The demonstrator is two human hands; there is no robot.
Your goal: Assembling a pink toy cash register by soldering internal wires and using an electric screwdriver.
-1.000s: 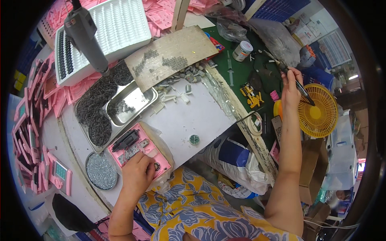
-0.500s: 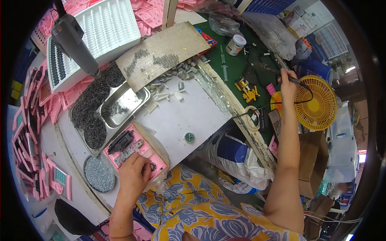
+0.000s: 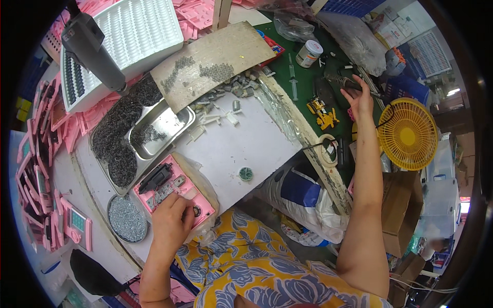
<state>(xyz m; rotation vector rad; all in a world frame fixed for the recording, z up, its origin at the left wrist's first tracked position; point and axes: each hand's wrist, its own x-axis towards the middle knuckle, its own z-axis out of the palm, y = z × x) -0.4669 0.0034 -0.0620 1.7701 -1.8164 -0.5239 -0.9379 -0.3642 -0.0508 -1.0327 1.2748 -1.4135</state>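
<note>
My left hand (image 3: pixel 172 220) rests on a pink plastic housing (image 3: pixel 204 206), its fingers curled and pressed together over the metal parts inside; what they pinch is hidden. A black part (image 3: pixel 155 177) sits at the housing's far left end. The housing lies on a block wrapped in clear film. Over the green mat on the right, my right hand (image 3: pixel 361 101) is open, fingers apart, holding nothing. Just beyond its fingertips lies a soldering iron (image 3: pixel 377 94) with its tip end at a coiled stand (image 3: pixel 338 78). A black cable runs beneath that forearm.
A steel tray (image 3: pixel 114 149) of small dark springs and a round dish (image 3: pixel 127 219) of screws flank the housing. A grey electric screwdriver (image 3: pixel 95 54) hangs above. Small green tub (image 3: pixel 245 174), yellow basket (image 3: pixel 408 134), syringe (image 3: pixel 292 79) and jar (image 3: pixel 310 54) lie around. Pink housings (image 3: pixel 41 179) are piled left.
My right hand has let go of the soldering iron's handle and opened its fingers. The iron now lies at the stand. My left hand stays on the housing; the whole view has shifted slightly.
</note>
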